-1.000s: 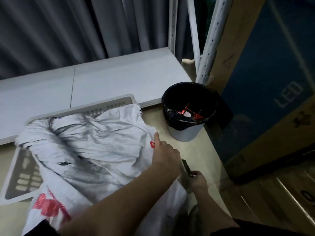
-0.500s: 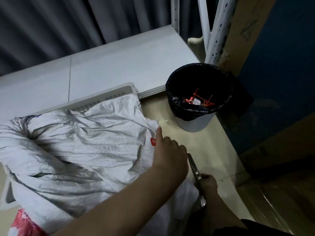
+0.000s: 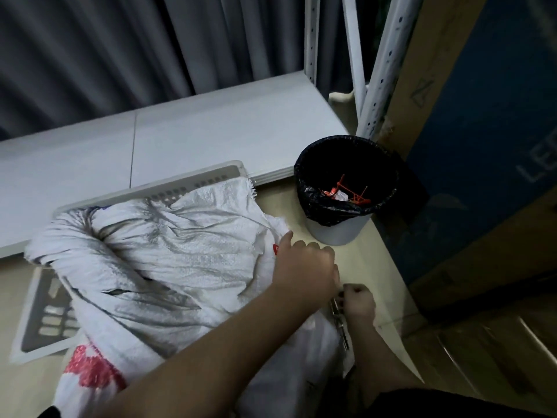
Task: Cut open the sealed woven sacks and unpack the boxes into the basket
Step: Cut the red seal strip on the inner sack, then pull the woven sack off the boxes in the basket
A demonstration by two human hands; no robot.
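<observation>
A crumpled white woven sack (image 3: 168,260) with red print at its lower left lies over a pale slotted basket (image 3: 193,188) on the beige table. My left hand (image 3: 304,270) rests on the sack's right edge, fingers curled around the fabric beside a small red tie (image 3: 275,248). My right hand (image 3: 358,301) sits just right of it, closed around a dark metal cutting tool (image 3: 339,322) whose tip is hidden under my left hand. No boxes show.
A white bin with a black liner (image 3: 340,212) holds red ties at the table's right end. A white shelf board (image 3: 211,131) runs behind the basket. White rack uprights (image 3: 376,86) and a big cardboard box (image 3: 482,146) stand at right.
My right hand has moved up against my left hand, and the tool's blade is now hidden below them. The view shifted slightly; the sack stays where it was.
</observation>
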